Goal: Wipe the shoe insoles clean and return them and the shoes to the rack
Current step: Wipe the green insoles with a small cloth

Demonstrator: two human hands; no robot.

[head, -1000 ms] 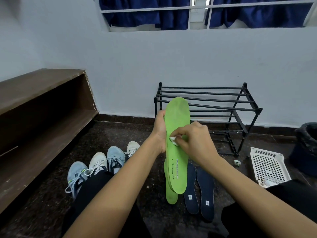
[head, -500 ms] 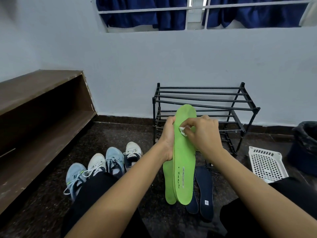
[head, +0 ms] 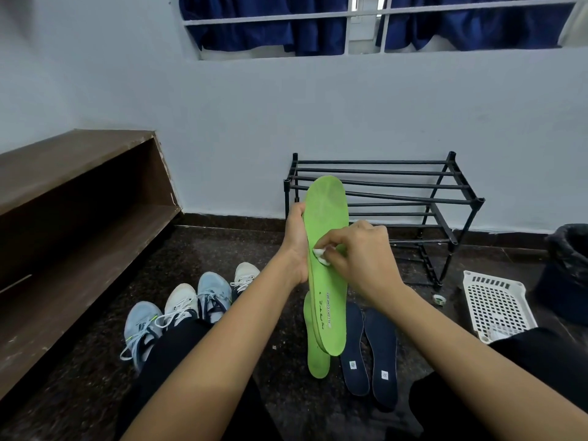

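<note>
1. The green insole (head: 327,281) is held upright in the air in front of the rack (head: 381,183). Its toe end is up and its printed face is toward the person, so the whole face is open to wiping.
2. The left hand (head: 296,246) grips the insole's left edge, curled round behind it. This looks like a brace against the rubbing pressure.
3. The right hand (head: 362,259) pinches a small white wad (head: 321,254) in closed fingers (head: 339,259) and presses it on the insole's middle. Wiping seems to be the step in hand.
4. The second green insole (head: 318,361) lies on the floor in front of the rack, partly hidden by the held one. Two navy insoles (head: 381,354) lie side by side there too, likely laid within reach for their turn.
5. Four shoes (head: 181,310) stand in a row to the front left of the rack. They and all the insoles are off it, so returning them is yet to come.
6. A white basket (head: 496,307) and a dark bin (head: 569,272) sit to the right of the rack.
</note>
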